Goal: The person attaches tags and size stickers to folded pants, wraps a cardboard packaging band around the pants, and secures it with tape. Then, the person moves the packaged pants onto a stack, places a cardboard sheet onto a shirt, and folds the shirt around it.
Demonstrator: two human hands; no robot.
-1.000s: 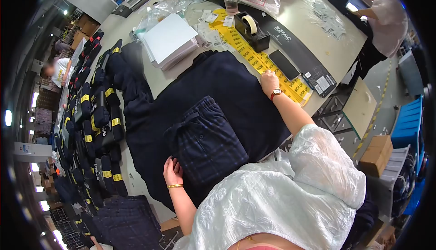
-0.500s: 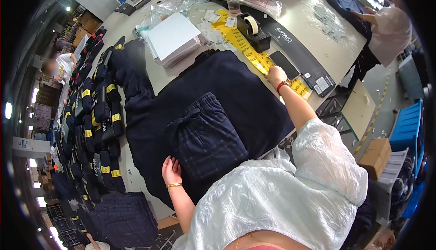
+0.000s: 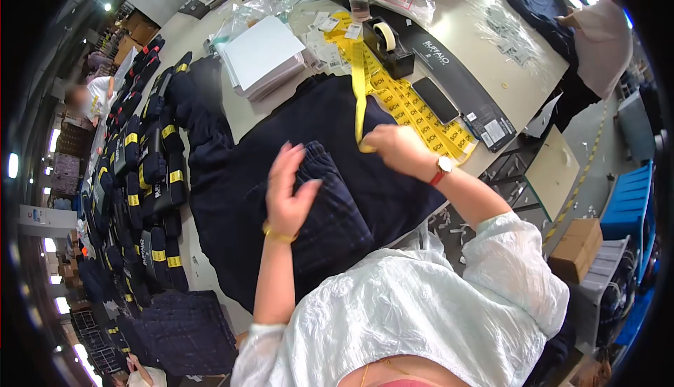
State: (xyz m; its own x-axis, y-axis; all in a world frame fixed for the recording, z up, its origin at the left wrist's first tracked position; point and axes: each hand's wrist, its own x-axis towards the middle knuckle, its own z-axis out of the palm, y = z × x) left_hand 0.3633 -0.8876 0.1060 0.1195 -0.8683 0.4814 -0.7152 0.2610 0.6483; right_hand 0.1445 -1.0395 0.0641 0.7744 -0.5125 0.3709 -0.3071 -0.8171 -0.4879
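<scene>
My right hand (image 3: pixel 401 151) pinches the lower end of a yellow sticker strip (image 3: pixel 360 99), which rises from the yellow strips printed with black letters (image 3: pixel 414 116). My left hand (image 3: pixel 289 192), somewhat blurred, hovers over or rests on the folded dark plaid pyjama trousers (image 3: pixel 330 215); contact cannot be made out. Its thumb stands apart from the fingers, and it holds nothing. Beneath the trousers a large dark navy garment (image 3: pixel 217 232) is spread over the table. Part of the trousers is hidden by my left hand and wrist.
Several rolled dark garments with yellow bands (image 3: pixel 158 183) line the left side. Behind lie a stack of white sheets (image 3: pixel 263 57), a tape dispenser (image 3: pixel 390 50), a phone (image 3: pixel 435 100) and a bottle (image 3: pixel 359 1). Another person (image 3: pixel 597 43) stands at the far right.
My right hand has come left and toward me, pulling one yellow strip away from the others. My left hand has moved up from the trousers' left edge to over them.
</scene>
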